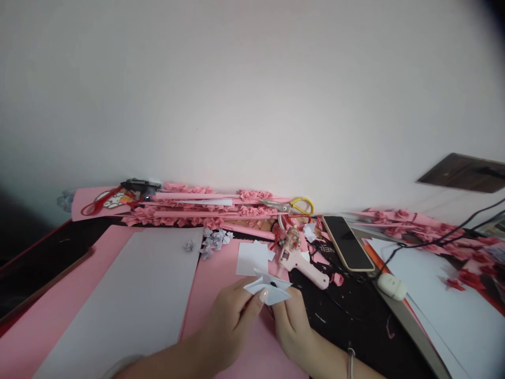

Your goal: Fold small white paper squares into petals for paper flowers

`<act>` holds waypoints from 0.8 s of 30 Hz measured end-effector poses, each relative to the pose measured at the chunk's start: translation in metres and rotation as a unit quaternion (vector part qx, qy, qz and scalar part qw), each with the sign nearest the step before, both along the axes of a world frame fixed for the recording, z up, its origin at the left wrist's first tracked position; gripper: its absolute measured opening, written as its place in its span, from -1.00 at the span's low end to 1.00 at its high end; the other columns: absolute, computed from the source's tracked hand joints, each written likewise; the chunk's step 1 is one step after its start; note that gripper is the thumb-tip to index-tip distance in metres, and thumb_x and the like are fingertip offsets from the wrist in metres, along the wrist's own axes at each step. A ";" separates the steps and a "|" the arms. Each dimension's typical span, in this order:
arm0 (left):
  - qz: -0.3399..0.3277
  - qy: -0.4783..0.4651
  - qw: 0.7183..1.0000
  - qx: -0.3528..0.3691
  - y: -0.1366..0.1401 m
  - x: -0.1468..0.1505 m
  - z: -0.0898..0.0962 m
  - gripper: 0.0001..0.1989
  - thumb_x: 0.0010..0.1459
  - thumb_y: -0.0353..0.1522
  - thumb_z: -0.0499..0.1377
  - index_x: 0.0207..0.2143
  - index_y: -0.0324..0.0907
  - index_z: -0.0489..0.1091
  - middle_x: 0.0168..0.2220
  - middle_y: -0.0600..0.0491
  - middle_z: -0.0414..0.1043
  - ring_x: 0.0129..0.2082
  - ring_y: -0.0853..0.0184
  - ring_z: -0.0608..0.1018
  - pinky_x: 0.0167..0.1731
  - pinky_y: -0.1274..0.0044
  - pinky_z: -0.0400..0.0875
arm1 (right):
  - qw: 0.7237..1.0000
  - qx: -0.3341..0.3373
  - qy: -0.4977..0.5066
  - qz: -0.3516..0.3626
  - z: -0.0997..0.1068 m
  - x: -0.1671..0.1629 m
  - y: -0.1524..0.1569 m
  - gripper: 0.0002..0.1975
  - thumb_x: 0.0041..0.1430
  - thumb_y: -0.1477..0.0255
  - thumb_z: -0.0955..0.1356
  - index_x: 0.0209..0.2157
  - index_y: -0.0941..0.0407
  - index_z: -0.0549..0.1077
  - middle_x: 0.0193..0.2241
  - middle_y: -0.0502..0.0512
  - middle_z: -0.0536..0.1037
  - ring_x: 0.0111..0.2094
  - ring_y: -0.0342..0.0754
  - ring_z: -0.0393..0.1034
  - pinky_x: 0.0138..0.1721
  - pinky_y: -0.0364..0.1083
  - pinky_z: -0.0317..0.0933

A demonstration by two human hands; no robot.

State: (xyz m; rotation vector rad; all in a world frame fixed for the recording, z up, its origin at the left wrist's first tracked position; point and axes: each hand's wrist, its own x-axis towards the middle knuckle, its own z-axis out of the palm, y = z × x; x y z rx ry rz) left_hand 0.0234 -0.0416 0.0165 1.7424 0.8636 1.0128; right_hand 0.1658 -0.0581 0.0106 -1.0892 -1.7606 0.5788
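A small piece of folded white paper (278, 299) with several pointed flaps opens upward, a dark spot at its middle. My left hand (226, 323) pinches its near side, the thumb lying on a flap. On the other side, my right hand (291, 320) is closed around its lower right part; its fingertips are hidden under the flaps. Just beyond the hands lie a white paper square (251, 258) and a pale pink hot glue gun (305, 266). Small white paper flowers (214, 242) are gathered to the left of the square.
Pink sheets (205, 295) and a large white sheet (130, 295) cover the left and middle. Pink paper stems with flowers (193, 214) line the wall, with yellow-handled scissors (302, 205). To the right are a phone (347, 243), an earbud case (392, 286), cables and white papers (445, 295).
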 end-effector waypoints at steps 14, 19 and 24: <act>0.049 -0.023 0.998 0.025 -0.007 0.006 -0.007 -0.74 0.29 -0.40 -0.10 -0.47 -0.15 0.21 -0.53 0.13 0.24 -0.51 0.38 0.33 -0.44 0.58 0.25 | 0.994 0.074 -0.061 -0.054 -0.002 -0.010 -0.008 -0.73 0.36 0.47 0.06 -0.25 0.09 0.33 -0.44 0.08 0.43 -0.46 -0.05 0.33 -0.41 -0.10 0.28; 0.090 -0.020 0.995 0.032 -0.008 0.007 -0.006 -0.79 0.27 -0.40 -0.08 -0.39 -0.14 0.28 -0.46 0.08 0.33 -0.44 0.34 0.39 -0.36 0.55 0.31 | 0.996 0.039 -0.059 -0.051 -0.019 -0.005 -0.012 -0.75 0.35 0.49 0.10 -0.04 0.11 0.29 -0.27 0.18 0.44 -0.26 0.01 0.37 -0.24 -0.04 0.34; 0.087 -0.022 0.996 0.024 -0.007 0.009 -0.008 -0.78 0.28 -0.37 -0.09 -0.38 -0.16 0.29 -0.46 0.06 0.34 -0.43 0.33 0.41 -0.36 0.53 0.33 | 0.997 0.054 -0.041 -0.034 -0.009 -0.012 -0.009 -0.76 0.36 0.49 0.07 -0.15 0.09 0.32 -0.35 0.11 0.45 -0.37 -0.02 0.36 -0.30 -0.04 0.31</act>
